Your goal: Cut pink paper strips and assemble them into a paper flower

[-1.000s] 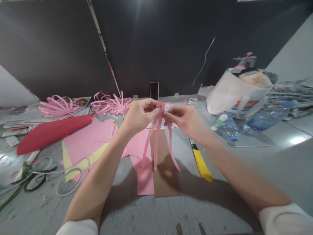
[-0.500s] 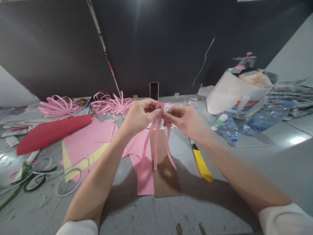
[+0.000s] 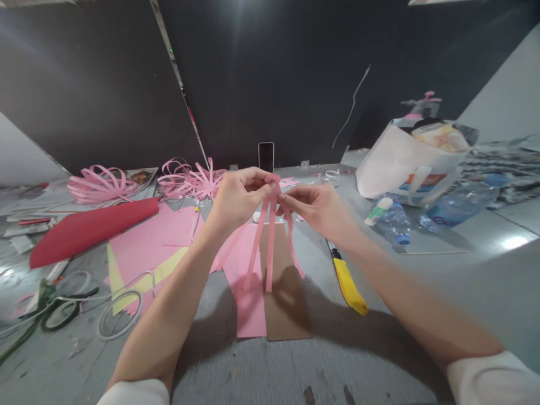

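Several pink paper strips hang down from a small pink paper piece at their top. My left hand pinches that top piece between thumb and fingers. Just to the right, my right hand has thumb and fingertips closed on the upper end of the rightmost strip. The strips dangle over a brown cardboard rectangle and a pink paper sheet on the table. The fingers partly hide where the strips join.
A yellow utility knife lies right of the cardboard. Left are pink looped paper flowers, a red paper piece, green-handled scissors and a white cable. A phone stands behind; a bag and bottles are right.
The pink top piece has tilted, so its round face shows less. The rightmost strip has risen slightly and bends more. Both hands stay in nearly the same place.
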Demonstrator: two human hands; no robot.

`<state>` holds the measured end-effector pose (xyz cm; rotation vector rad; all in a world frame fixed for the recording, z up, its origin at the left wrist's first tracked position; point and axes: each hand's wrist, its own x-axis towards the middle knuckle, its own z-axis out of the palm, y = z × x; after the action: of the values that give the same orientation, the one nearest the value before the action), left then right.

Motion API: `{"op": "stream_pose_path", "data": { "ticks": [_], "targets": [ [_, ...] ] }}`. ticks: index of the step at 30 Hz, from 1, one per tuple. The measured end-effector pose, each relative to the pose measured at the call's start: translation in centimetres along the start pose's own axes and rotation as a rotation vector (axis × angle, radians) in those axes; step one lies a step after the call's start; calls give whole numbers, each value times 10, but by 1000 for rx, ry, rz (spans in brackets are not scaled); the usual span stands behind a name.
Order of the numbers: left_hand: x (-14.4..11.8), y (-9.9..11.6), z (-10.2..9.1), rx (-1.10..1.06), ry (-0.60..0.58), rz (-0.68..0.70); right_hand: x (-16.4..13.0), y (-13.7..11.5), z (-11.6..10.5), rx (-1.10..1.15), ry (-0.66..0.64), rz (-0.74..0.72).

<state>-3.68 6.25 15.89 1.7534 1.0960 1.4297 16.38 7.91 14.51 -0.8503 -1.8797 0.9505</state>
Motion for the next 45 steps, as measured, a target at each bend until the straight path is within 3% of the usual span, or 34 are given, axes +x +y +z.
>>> {"op": "stream_pose_path", "data": {
  "ticks": [9, 21, 41, 45],
  "targets": [
    [3, -3, -11, 27, 194, 86, 4, 13, 8, 149, -53, 36],
    [3, -4, -12, -22, 272, 63, 5, 11, 11, 230, -79, 76],
    [2, -1, -14, -16, 270, 64, 2, 9, 8, 59, -117, 9],
    [2, -4, -14, 5, 256, 58, 1, 6, 8, 114, -80, -35]
  ]
}}
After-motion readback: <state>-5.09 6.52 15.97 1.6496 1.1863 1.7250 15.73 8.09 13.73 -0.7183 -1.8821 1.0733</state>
